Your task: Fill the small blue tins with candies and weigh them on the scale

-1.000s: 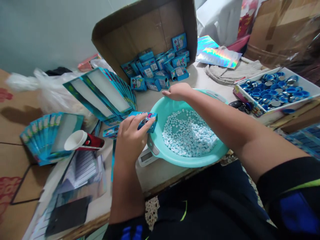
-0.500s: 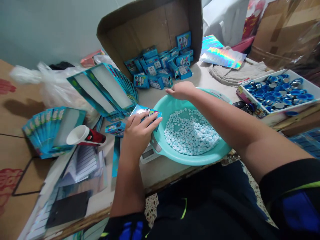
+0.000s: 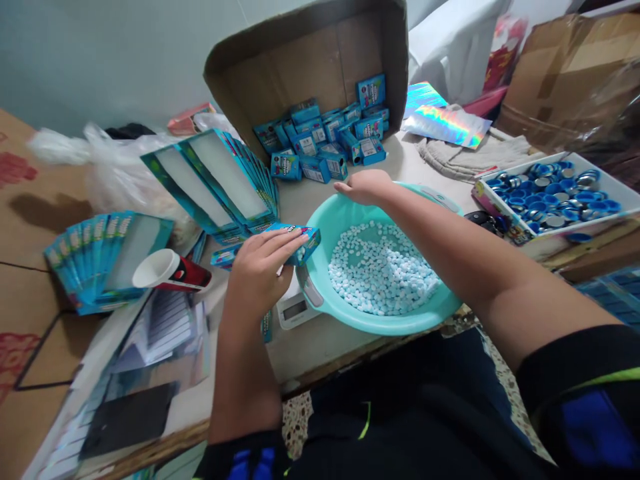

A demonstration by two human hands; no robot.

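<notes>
My left hand [image 3: 263, 270] is closed on a small blue candy box [image 3: 309, 244], fingers over its top and thumb beneath. The candy box is tilted at the left rim of a turquoise basin [image 3: 385, 325]. Pale blue tablet candies [image 3: 383, 277] lie loose inside the basin. My right hand [image 3: 367, 187] grips the basin's far rim, thumb pointing left and the other fingers mostly hidden. A white digital scale [image 3: 295, 310] shows partly under the basin's left side. Another blue box [image 3: 223, 257] lies just behind my left hand.
A cardboard box [image 3: 300, 67] on its side holds several blue candy boxes [image 3: 315, 169]. Flat blue cartons [image 3: 210, 180] stand fanned at left, near a tipped paper cup [image 3: 173, 270]. A white tray [image 3: 600, 223] of blue caps sits right, beside papers and cloth.
My left hand has moved slightly left and down and turned the candy box, so its end now faces the basin. My right hand stays at the far rim.
</notes>
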